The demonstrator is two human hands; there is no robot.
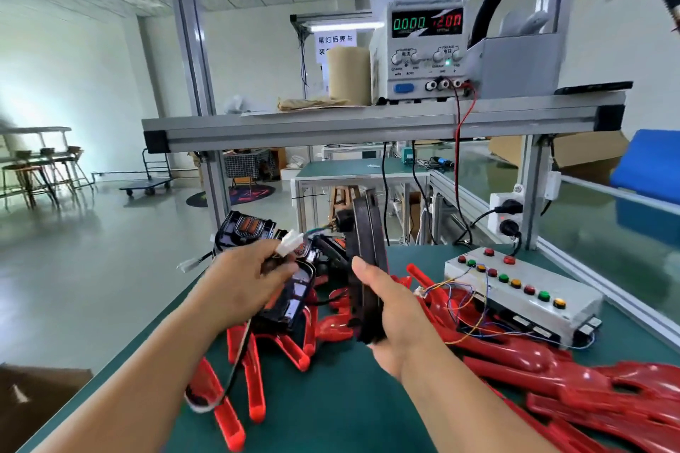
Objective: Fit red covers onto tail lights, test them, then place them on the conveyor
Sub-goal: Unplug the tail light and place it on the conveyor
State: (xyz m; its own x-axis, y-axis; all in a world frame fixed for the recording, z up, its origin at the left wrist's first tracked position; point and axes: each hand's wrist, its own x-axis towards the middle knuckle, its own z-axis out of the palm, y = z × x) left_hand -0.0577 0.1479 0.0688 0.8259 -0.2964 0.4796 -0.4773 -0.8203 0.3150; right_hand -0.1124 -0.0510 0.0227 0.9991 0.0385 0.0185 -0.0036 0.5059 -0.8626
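Clamped right hand (397,320) fingers round the lower end of the light (362,232), stood upright above mid-bench, and pinched a white plug (291,245) in left hand (246,279) just left, likely readying the lead for the tester (522,300) at right, covers (533,364) strewn near.

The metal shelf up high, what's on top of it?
On the shelf: a power supply with lit numbers, a tan roll and a grey box. Anything behind them is hidden.

Brown paper roll (347,75) on the shelf (331,129), stools (36,173) and trolley (147,185) beyond
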